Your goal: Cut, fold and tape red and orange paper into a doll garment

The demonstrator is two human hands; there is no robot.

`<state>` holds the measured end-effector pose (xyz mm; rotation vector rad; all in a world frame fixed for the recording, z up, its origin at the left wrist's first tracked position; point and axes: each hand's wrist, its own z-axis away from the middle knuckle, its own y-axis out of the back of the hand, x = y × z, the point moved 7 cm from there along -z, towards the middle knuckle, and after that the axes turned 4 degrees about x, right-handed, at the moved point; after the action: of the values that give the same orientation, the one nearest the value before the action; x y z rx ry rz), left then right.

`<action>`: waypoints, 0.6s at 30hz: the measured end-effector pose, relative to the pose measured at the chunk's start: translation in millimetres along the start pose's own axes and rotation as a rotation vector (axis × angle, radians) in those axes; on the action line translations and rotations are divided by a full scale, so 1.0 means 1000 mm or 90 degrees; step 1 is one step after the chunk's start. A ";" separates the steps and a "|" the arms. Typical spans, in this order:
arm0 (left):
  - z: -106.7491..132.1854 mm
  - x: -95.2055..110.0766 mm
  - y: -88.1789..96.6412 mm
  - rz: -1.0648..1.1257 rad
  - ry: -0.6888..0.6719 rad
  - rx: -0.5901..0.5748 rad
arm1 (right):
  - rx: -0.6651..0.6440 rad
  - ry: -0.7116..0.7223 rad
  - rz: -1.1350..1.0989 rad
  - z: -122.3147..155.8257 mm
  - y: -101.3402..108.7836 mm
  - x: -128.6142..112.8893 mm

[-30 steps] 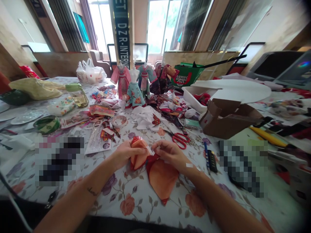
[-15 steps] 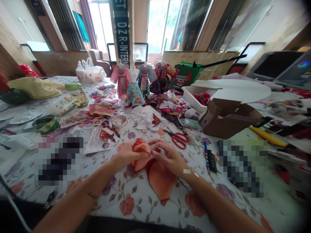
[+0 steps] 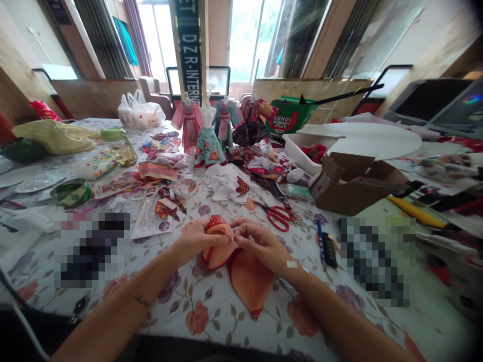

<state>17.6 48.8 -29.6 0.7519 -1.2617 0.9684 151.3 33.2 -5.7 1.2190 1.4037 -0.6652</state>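
The left hand (image 3: 196, 240) and the right hand (image 3: 262, 246) are close together above the table (image 3: 211, 322), and their fingertips almost touch. Between them is an orange cloth piece (image 3: 249, 279) with a red edge. The left hand closes around its folded upper part, and the right hand pinches the edge of this fold; I cannot see exactly what is inside the pinch. The lower part of the cloth lies flat on the table, under the right hand, and its long axis goes from the hands toward the person, ending in a narrow point. Red-handled scissors (image 3: 279, 216) lie ahead of the right hand.
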 end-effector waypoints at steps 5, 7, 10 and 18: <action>-0.001 -0.001 -0.003 0.070 0.003 -0.034 | -0.021 -0.040 -0.067 0.001 -0.003 0.004; -0.001 -0.002 -0.003 0.089 0.008 -0.038 | -0.029 -0.056 -0.101 0.002 -0.004 0.006; -0.001 -0.003 -0.004 0.106 0.008 -0.045 | -0.038 -0.080 -0.141 0.004 -0.006 0.006; -0.003 -0.005 -0.002 0.090 0.006 -0.035 | -0.046 -0.095 -0.158 0.005 -0.008 0.006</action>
<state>20.0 49.5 -34.7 0.6206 -1.3429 1.0455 146.1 28.4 -14.8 0.9274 1.4515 -0.8512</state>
